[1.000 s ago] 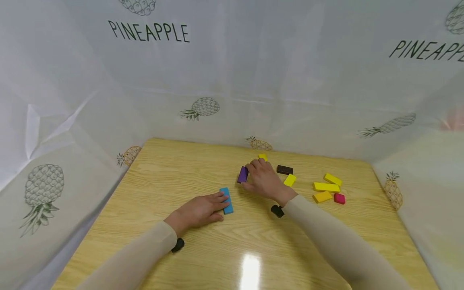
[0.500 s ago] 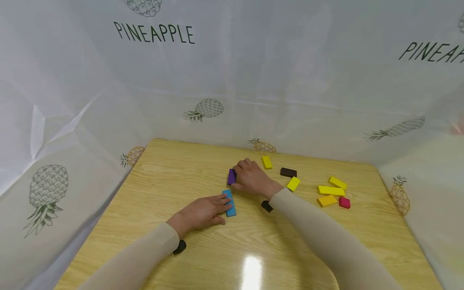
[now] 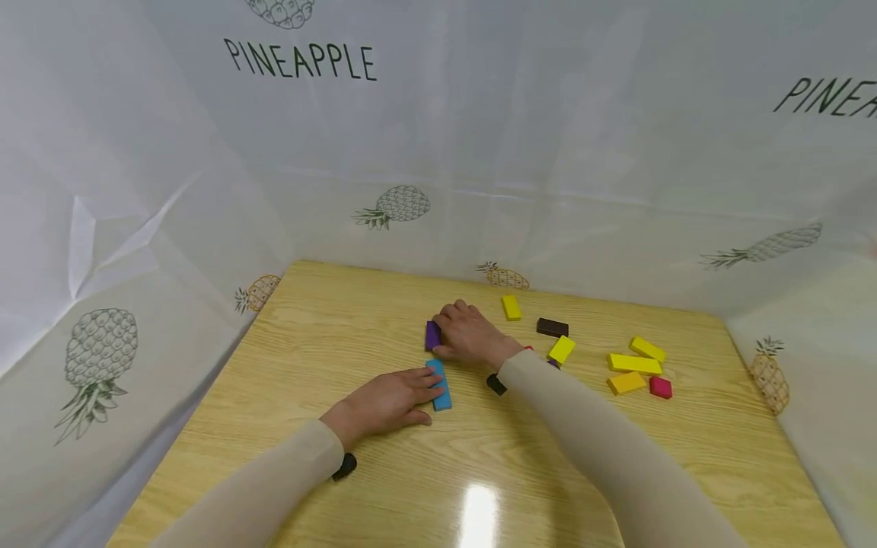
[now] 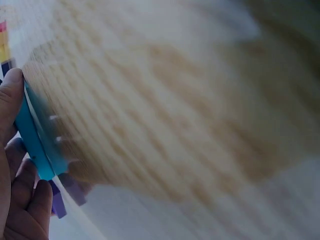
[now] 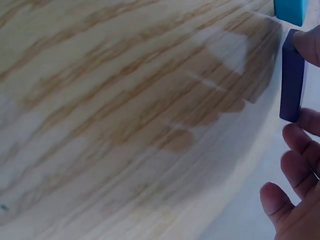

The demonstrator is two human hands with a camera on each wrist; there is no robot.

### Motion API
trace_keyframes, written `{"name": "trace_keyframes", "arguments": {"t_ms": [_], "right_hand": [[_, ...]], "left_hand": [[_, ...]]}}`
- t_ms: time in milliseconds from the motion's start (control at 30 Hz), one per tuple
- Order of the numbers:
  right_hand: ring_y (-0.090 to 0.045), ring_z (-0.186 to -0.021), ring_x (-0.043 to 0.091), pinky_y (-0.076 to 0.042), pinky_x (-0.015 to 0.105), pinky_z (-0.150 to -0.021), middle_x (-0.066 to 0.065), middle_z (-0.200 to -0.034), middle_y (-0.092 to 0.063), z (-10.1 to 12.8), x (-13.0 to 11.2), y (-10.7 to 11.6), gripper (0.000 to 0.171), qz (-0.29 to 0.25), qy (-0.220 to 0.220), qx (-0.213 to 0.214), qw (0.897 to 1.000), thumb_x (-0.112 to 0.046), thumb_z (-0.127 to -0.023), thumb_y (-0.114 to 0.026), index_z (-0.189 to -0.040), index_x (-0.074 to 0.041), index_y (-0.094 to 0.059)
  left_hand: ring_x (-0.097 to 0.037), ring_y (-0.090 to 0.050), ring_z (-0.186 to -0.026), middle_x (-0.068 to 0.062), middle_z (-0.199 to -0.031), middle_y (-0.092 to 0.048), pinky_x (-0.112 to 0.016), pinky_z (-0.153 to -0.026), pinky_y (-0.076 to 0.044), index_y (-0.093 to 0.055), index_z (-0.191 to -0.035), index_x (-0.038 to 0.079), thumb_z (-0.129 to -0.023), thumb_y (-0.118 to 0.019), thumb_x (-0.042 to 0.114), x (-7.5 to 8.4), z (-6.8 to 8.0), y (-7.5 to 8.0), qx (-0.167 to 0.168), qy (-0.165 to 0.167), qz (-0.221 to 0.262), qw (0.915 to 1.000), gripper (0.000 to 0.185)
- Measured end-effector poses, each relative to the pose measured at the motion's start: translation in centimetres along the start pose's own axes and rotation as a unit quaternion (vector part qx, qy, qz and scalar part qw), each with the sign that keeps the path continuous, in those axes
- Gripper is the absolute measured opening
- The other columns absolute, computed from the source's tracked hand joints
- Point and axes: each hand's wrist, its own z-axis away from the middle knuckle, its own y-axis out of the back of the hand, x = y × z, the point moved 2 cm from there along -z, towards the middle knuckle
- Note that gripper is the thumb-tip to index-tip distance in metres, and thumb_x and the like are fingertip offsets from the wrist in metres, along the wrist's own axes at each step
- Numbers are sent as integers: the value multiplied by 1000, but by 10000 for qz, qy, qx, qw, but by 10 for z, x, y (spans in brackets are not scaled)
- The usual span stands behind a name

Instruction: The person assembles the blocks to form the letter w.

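My left hand (image 3: 389,401) lies on the table with its fingers extended over a light-blue rectangular block (image 3: 443,399). Its thumb is spread toward the near end of that block. In the left wrist view, the blue block (image 4: 34,137) shows beside the thumb and fingers. Just beyond it, my right hand (image 3: 473,335) pinches a purple block (image 3: 433,336) lengthwise between thumb and fingers. The right wrist view has the thumb on one end of the purple block (image 5: 292,80) and a finger at the other. The purple block lies close to the blue one's far end; whether they touch is unclear.
Right of my right hand lie yellow blocks (image 3: 562,350) (image 3: 511,307) and a dark brown block (image 3: 552,327). Red and purple pieces are partly hidden by the right sleeve. Farther right, several yellow blocks (image 3: 635,364) cluster with a crimson block (image 3: 661,387). Pineapple-print sheeting (image 3: 438,152) surrounds the wooden table (image 3: 329,327).
My right hand has slid the purple block leftward, to just beyond the blue block's far end. The left hand has stayed on the blue block. The head view has shifted slightly.
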Motion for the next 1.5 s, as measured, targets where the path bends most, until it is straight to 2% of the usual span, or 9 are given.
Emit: {"name": "trace_keyframes", "arguments": {"t_ms": [167, 300, 533, 700, 933, 1500], "right_hand": [[-51, -122, 29, -48, 46, -108, 11, -142, -58, -2, 0, -4, 64, -100, -52, -213, 9997, -53, -104, -61, -153, -12, -54], [-52, -121, 28, -48, 45, -109, 11, -142, -58, -1, 2, -6, 64, -304, -180, -308, 9989, -53, -104, -59, -153, -11, -53], [-51, -119, 29, -46, 47, -108, 12, -138, -59, 2, 5, -7, 61, -705, -225, -176, 9971, -46, -102, -61, -148, -7, -55], [-50, -118, 28, -45, 47, -108, 11, -138, -58, 1, 5, -7, 61, -662, -253, -170, 9973, -46, -101, -60, -151, -10, -53], [-50, -122, 28, -44, 48, -110, 9, -140, -57, 2, 4, -12, 62, -799, -362, -225, 9959, -54, -105, -55, -154, -15, -53], [-51, -117, 28, -46, 47, -104, 8, -134, -60, 8, 3, -16, 57, -705, -190, 95, 9973, -53, -107, -54, -149, -15, -58]], "left_hand": [[-24, -38, -157, -6, -163, -48, -40, -125, -38, -49, -159, 11, -108, -59, 44, 1, -1, 0, -49, 27, 0, 10000, 62], [-24, -39, -156, -7, -163, -48, -40, -125, -38, -50, -158, 11, -107, -60, 44, 2, -2, 0, -22, 8, 9, 10000, 62], [-24, -40, -156, -7, -162, -49, -39, -125, -38, -50, -158, 11, -107, -60, 44, 3, -1, 0, 39, -19, -8, 10000, 62], [-24, -40, -155, -7, -162, -50, -39, -124, -39, -51, -158, 11, -107, -60, 45, 3, -1, 0, 72, -29, -38, 10000, 62], [-23, -40, -155, -6, -162, -50, -39, -124, -39, -50, -158, 11, -107, -60, 45, 1, -1, -2, 104, -26, -59, 9999, 62], [-21, -38, -157, -4, -163, -47, -38, -125, -37, -49, -159, 13, -107, -59, 48, -3, -2, -7, 43, 163, 8, 9999, 63]]}}
